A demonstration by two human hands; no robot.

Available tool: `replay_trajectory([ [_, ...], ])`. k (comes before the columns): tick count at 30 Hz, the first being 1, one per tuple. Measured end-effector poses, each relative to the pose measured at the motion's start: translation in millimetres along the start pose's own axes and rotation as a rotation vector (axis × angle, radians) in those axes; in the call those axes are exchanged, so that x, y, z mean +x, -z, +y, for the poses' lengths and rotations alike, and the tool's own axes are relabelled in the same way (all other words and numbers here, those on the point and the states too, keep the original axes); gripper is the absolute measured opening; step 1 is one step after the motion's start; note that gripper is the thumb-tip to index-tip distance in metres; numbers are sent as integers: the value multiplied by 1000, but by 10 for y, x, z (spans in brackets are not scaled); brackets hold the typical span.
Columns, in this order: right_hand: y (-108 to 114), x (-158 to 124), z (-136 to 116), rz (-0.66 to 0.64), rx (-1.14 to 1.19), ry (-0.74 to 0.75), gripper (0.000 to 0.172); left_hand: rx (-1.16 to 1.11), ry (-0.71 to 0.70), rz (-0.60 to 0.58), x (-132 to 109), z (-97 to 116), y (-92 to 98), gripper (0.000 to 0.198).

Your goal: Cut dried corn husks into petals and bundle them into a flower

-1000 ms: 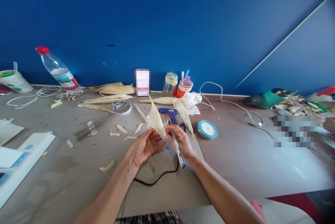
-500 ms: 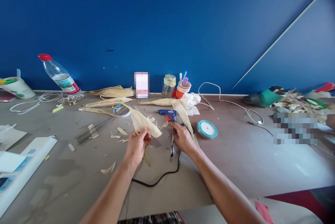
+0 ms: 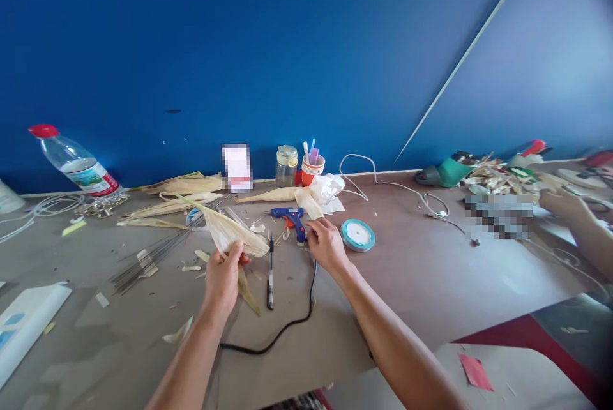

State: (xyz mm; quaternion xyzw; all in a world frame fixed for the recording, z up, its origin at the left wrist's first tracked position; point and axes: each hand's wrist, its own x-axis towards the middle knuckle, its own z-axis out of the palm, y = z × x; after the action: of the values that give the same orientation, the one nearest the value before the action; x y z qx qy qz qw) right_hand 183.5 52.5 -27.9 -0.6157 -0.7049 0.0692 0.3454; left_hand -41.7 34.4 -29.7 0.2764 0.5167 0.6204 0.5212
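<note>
My left hand [image 3: 223, 279] pinches a pale dried corn husk [image 3: 232, 231] between thumb and fingers, its narrow tip pointing up and left. A greenish strip of husk [image 3: 248, 294] hangs below that hand. My right hand [image 3: 328, 242] has curled fingers beside the handle of a blue glue gun [image 3: 290, 217] on the table; what they grip, if anything, is hidden. Another husk piece [image 3: 309, 203] runs behind this hand. Between my hands lies a black and clear pen [image 3: 271, 276]. A roll of light-blue ribbon [image 3: 358, 235] is just right of my right hand.
Husks [image 3: 179, 202], thin wires [image 3: 138, 266] and scraps lie left. Along the blue wall stand a tilted bottle [image 3: 86, 170], a jar [image 3: 286, 166] and paper cups [image 3: 313, 172]. A black cord [image 3: 268, 347] crosses the front. Another person's hand [image 3: 567, 209] is at far right.
The view has turned rightward. My right hand has come away from the pen, which lies further left on the table, and has moved beside the glue gun's handle. My left hand keeps the husk.
</note>
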Motion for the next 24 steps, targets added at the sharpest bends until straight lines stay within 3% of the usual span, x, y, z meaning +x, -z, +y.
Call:
replay_trajectory([
  [3, 42, 69, 123, 84, 93, -112, 26, -13, 8, 13, 10, 18, 8, 35],
  [8, 107, 103, 162, 210, 149, -155, 25, -44, 1, 34, 25, 62, 12, 35],
  [12, 112, 94, 169, 232, 163, -203, 26, -50, -21, 43, 35, 80, 27, 33],
  [15, 71, 66, 134, 222, 185, -130, 27, -63, -73, 57, 46, 94, 45, 32],
  [19, 38, 26, 64, 130, 71, -39, 27, -64, -110, 95, 72, 116, 70, 31],
  [24, 107, 36, 114, -114, -190, -210, 19, -24, -107, 107, 95, 109, 85, 29],
])
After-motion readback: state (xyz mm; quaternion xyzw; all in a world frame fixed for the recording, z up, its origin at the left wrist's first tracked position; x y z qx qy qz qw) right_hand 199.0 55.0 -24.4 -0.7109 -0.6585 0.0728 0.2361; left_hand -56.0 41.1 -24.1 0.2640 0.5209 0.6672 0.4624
